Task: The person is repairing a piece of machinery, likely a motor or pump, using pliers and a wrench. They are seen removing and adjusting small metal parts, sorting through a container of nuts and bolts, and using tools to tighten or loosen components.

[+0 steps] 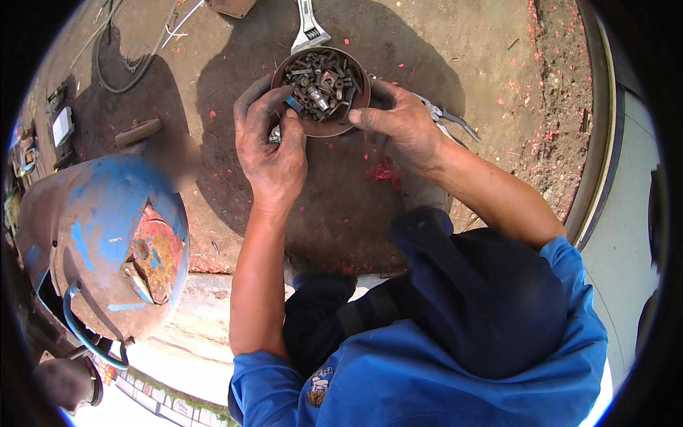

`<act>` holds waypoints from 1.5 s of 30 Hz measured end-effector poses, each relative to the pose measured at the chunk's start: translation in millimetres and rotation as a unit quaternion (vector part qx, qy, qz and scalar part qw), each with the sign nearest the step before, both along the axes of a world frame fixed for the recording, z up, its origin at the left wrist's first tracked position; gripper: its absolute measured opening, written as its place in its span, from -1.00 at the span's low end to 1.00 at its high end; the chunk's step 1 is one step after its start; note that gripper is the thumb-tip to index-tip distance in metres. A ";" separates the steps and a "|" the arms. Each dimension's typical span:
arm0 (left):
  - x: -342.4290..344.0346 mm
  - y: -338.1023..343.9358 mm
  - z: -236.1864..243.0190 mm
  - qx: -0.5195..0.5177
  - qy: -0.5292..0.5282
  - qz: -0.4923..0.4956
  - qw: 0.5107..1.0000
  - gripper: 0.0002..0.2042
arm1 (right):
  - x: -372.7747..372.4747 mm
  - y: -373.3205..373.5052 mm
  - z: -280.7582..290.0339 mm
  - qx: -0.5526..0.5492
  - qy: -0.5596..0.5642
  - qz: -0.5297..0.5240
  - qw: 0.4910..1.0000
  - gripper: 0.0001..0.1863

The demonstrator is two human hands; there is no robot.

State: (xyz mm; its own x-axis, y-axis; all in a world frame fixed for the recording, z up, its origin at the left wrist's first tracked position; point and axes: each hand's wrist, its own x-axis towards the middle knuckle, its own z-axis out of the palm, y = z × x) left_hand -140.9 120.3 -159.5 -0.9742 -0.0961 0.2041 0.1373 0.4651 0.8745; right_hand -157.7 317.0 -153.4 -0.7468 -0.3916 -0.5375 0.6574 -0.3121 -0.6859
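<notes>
A round brown bowl (329,131) full of bolts, nuts and other small metal parts (324,89) sits between my hands. My left hand (274,146) curls around its left side, fingers on the rim and thumb low. A small blue piece (293,103) shows beside the left fingertips; whether they touch it I cannot tell. My right hand (402,124) grips the right rim, thumb over the edge. Beyond the bowl lies an adjustable wrench (307,27), its jaw close to the rim. A pair of pliers (455,122) lies partly hidden behind my right hand.
At the left stands a worn blue metal drum (99,213) with a torn side and a curved handle (75,320). A short brown block (139,133) and a looped cable (128,89) lie past it. Red scraps (384,172) dot the dirty ground. A curved edge (603,142) runs along the right.
</notes>
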 end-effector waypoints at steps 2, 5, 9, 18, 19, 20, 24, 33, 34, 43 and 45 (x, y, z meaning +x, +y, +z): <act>1.6 3.4 -5.8 0.084 -0.042 0.059 0.994 -0.67 | -1.1 4.6 -6.4 0.041 -0.007 0.038 0.998 -0.36; -4.9 -1.7 -5.2 0.248 -0.216 0.144 0.933 -0.65 | -3.4 -1.2 -6.3 0.070 0.043 0.098 0.992 -0.36; -5.8 -48.5 -24.2 0.341 -0.313 0.234 0.855 -0.71 | -21.9 15.6 -34.3 0.310 0.205 0.124 0.920 -0.50; -13.8 -99.0 -47.6 0.275 -0.284 0.311 0.864 -0.70 | -7.0 19.2 -81.2 0.645 0.417 0.233 0.597 -0.47; -14.7 -101.3 -53.0 0.278 -0.293 0.302 0.864 -0.71 | -3.7 15.6 -85.1 0.666 0.438 0.250 0.550 -0.46; -16.0 -103.0 -58.0 0.280 -0.303 0.293 0.863 -0.72 | -2.9 17.0 -88.2 0.657 0.443 0.276 0.544 -0.43; -19.0 -89.7 -66.9 0.336 -0.329 0.253 0.846 -0.71 | -7.7 21.5 -99.0 0.621 0.443 0.305 0.571 -0.42; -22.2 -80.8 -54.4 0.089 -0.292 0.187 0.934 -0.74 | -14.9 30.0 -85.8 0.338 0.098 0.105 0.930 -0.50; -20.9 -79.8 -49.2 0.084 -0.274 0.188 0.940 -0.75 | -14.4 34.7 -85.3 0.219 0.018 0.053 0.974 -0.53; -16.7 -17.2 32.4 0.269 -0.274 -0.014 0.923 -0.76 | -31.6 8.7 -3.7 -0.165 0.037 0.015 0.985 -0.49; -17.8 -9.5 40.8 0.234 -0.206 -0.024 0.950 -0.74 | -33.7 9.9 3.7 -0.162 0.076 0.018 0.984 -0.47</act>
State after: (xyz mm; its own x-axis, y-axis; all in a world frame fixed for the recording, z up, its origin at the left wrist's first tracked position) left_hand -158.7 110.8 -118.7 -0.9678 -0.0350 -0.2495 -0.2501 0.0147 0.9681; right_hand -191.4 326.9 -149.7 -0.7917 -0.5509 -0.2640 0.5693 -0.5087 -0.6459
